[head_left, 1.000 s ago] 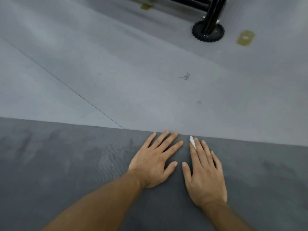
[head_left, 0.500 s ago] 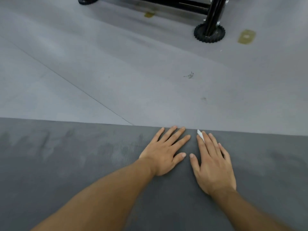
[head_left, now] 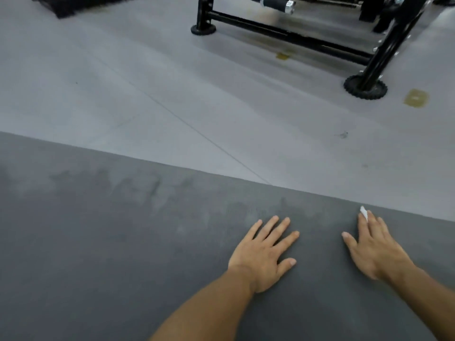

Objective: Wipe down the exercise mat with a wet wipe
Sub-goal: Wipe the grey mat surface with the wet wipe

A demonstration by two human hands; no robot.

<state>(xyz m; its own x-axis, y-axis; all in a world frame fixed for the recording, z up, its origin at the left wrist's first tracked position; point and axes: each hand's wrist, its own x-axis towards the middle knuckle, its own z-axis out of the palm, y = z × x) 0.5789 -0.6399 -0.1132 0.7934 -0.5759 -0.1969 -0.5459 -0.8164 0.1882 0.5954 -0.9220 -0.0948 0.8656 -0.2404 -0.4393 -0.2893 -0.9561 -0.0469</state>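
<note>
A dark grey exercise mat [head_left: 123,242] fills the lower half of the view, with darker damp streaks near its far edge. My left hand [head_left: 264,254] lies flat on the mat, fingers spread and straight. To its right my right hand [head_left: 374,247] also presses flat, close to the mat's far edge. A small white tip of the wet wipe [head_left: 363,212] pokes out from under the right fingertips; the rest of the wipe is hidden beneath that hand.
Light grey floor [head_left: 172,94] stretches beyond the mat, with a thin seam line running diagonally. A black gym machine frame [head_left: 283,30] stands at the back, its round foot [head_left: 365,87] at the right. A yellowish floor patch [head_left: 416,98] lies beside that foot.
My hands have drawn apart: the right hand with the wipe slid to the right along the far edge. The view tilted up, bringing more of the machine frame into sight.
</note>
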